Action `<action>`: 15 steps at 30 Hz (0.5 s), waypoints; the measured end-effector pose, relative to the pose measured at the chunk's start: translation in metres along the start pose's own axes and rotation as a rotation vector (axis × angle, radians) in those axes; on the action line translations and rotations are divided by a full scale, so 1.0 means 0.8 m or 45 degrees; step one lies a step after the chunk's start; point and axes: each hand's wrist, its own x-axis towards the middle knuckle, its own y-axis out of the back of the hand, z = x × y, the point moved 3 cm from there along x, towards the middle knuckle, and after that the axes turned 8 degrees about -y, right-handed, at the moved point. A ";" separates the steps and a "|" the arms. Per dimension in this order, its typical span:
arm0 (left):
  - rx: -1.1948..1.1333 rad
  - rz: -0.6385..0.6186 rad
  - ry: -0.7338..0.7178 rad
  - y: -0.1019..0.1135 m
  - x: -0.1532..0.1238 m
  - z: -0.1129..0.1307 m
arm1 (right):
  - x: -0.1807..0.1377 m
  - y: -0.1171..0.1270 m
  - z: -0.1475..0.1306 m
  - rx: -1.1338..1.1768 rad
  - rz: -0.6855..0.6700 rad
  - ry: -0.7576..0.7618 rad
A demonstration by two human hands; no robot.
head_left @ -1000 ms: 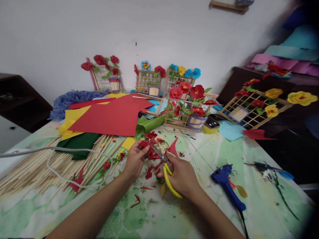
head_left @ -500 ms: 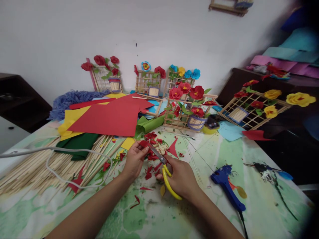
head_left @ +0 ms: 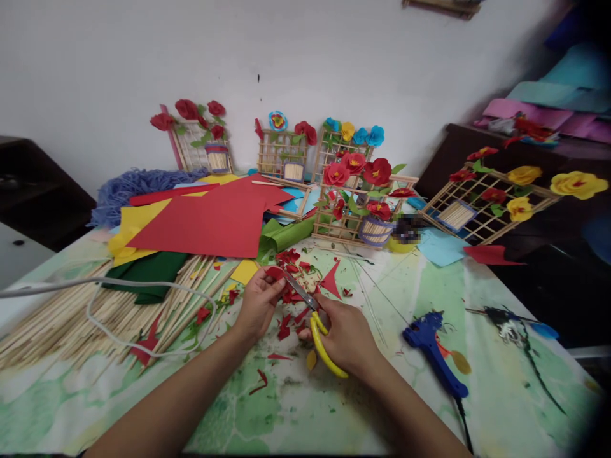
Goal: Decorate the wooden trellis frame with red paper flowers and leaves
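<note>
My left hand (head_left: pixel 258 304) pinches a small piece of red paper (head_left: pixel 275 274) just above the table. My right hand (head_left: pixel 347 337) grips yellow-handled scissors (head_left: pixel 317 324), whose metal blades point up-left and meet the red piece. Red paper scraps (head_left: pixel 291 318) lie scattered under and around both hands on the green-and-white table cover (head_left: pixel 296 407).
A blue glue gun (head_left: pixel 432 353) lies right of my hands. A pile of wooden sticks (head_left: pixel 71 318) and a white cable (head_left: pixel 119 286) are at left. Red, yellow and green sheets (head_left: pixel 205 222) lie behind. Stick frames with paper flowers (head_left: pixel 358 203) stand at the back and right.
The hands and scissors stay in almost the same spot. The blades have closed slightly on the red piece; the view has shifted a little.
</note>
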 end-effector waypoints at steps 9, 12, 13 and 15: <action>-0.018 -0.008 0.013 0.001 0.001 -0.002 | 0.000 -0.001 0.002 0.072 0.001 0.039; -0.032 0.013 0.021 0.000 0.001 -0.002 | 0.000 -0.002 0.003 0.081 -0.010 0.049; -0.035 0.018 0.027 -0.001 0.001 -0.001 | 0.000 -0.002 0.003 0.082 -0.010 0.054; -0.041 0.025 0.045 -0.002 0.002 -0.001 | 0.000 -0.002 0.004 0.083 -0.005 0.066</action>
